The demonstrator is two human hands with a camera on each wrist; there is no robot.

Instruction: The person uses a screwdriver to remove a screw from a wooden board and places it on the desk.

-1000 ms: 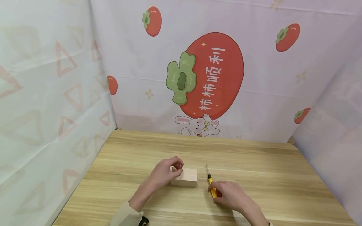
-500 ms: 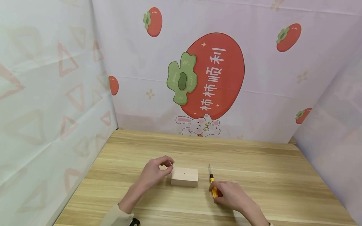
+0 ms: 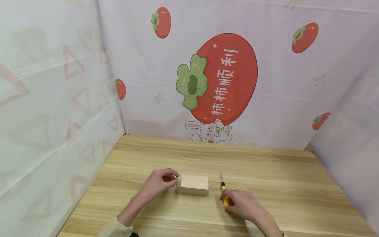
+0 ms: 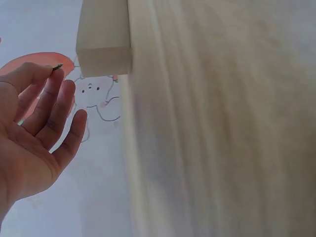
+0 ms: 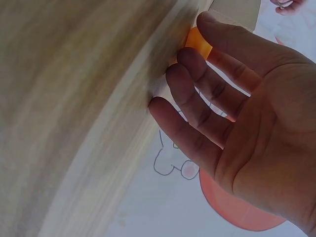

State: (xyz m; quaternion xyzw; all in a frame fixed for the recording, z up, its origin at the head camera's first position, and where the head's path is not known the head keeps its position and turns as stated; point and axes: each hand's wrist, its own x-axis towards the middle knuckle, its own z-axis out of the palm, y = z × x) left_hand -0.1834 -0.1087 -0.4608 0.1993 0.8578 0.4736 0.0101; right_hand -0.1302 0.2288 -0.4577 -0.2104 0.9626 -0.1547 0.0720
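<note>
My left hand (image 3: 158, 182) pinches a small dark screw (image 4: 58, 66) between thumb and forefinger, its pointed tip showing past the fingertips. That hand is just left of a pale wooden block (image 3: 194, 185), which lies flat on the table with a small dark hole in its top face. To the right of the block, my right hand (image 3: 241, 203) holds a screwdriver (image 3: 223, 187) by its yellow handle, thumb on one side and fingers on the other. The shaft points toward the back of the table. In the right wrist view the handle (image 5: 199, 43) is mostly hidden behind the fingers.
A wood-grain table (image 3: 266, 171) carries the block and the screwdriver. Behind it hangs a back curtain (image 3: 142, 108) printed with persimmons and a rabbit. Another curtain (image 3: 59, 131) with triangles borders the left side, and a pale one (image 3: 352, 138) the right.
My left hand has moved left off the block with the screw, uncovering the hole in its top. My right hand has stayed at the screwdriver. The head view has shifted slightly.
</note>
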